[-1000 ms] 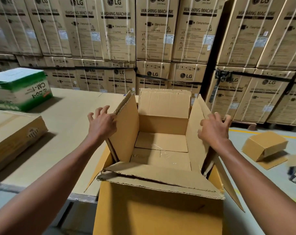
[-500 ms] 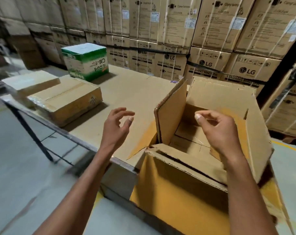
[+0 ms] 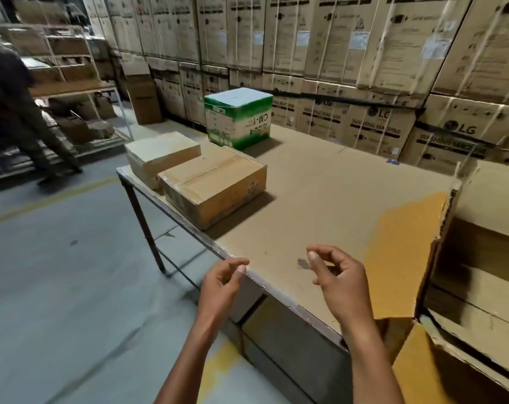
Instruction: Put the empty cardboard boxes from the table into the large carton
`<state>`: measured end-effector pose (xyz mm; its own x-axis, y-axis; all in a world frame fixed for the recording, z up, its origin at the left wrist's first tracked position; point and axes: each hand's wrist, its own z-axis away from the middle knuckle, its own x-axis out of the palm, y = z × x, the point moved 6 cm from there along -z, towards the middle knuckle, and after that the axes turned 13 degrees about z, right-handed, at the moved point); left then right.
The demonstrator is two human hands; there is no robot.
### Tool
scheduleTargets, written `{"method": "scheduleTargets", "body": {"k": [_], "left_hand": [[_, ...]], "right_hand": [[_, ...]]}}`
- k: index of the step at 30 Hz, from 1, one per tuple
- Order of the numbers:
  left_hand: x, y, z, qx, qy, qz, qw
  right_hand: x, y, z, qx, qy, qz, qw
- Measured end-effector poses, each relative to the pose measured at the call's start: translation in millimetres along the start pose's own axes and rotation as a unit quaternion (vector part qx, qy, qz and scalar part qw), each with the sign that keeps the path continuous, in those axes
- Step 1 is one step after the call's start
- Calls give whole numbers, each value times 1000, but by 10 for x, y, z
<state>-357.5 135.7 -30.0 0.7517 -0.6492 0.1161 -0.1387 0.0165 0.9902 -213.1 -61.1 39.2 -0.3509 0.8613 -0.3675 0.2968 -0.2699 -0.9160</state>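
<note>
My left hand hangs over the near edge of the desk, fingers loosely curled, holding nothing. My right hand is raised just above the desk's near part, thumb and fingers loosely bent toward each other, also empty. Both grips are idle and relaxed; neither touches a box.

Three boxes stand on the desk's left part. The brown taped box lies nearest me, at the left edge. The pale flat box sits just beyond it at the far left corner, the two apparently touching. The green and white box stands farther back, near the brown one, apart from it.

The large carton stands at the right, against the desk's right side, its flaps open and one torn flap upright.

Stacked washing machine cartons fill the far wall. At far left a person stands on the floor beside a shelf rack.
</note>
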Motion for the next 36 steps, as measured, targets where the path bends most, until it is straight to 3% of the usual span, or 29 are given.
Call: {"method": "scheduleTargets", "body": {"k": [10,17,31,36], "left_hand": [[-637,-490,-583,-113,-15,20,993],[-858,-643,-1567,-125,-19,13,992],[-1008,-827,-3402,-160,-55,0,986],[-1178,-732,-4216,-132,-73,-20,988]], "right_hand": [[1389,731,-421,96,-95,36,990],[2198,912,-1127,130,-126,32,983],[3150,1011,-2608,174,-135,46,974],[3478,1096,-2969,220,-110,32,969]]}}
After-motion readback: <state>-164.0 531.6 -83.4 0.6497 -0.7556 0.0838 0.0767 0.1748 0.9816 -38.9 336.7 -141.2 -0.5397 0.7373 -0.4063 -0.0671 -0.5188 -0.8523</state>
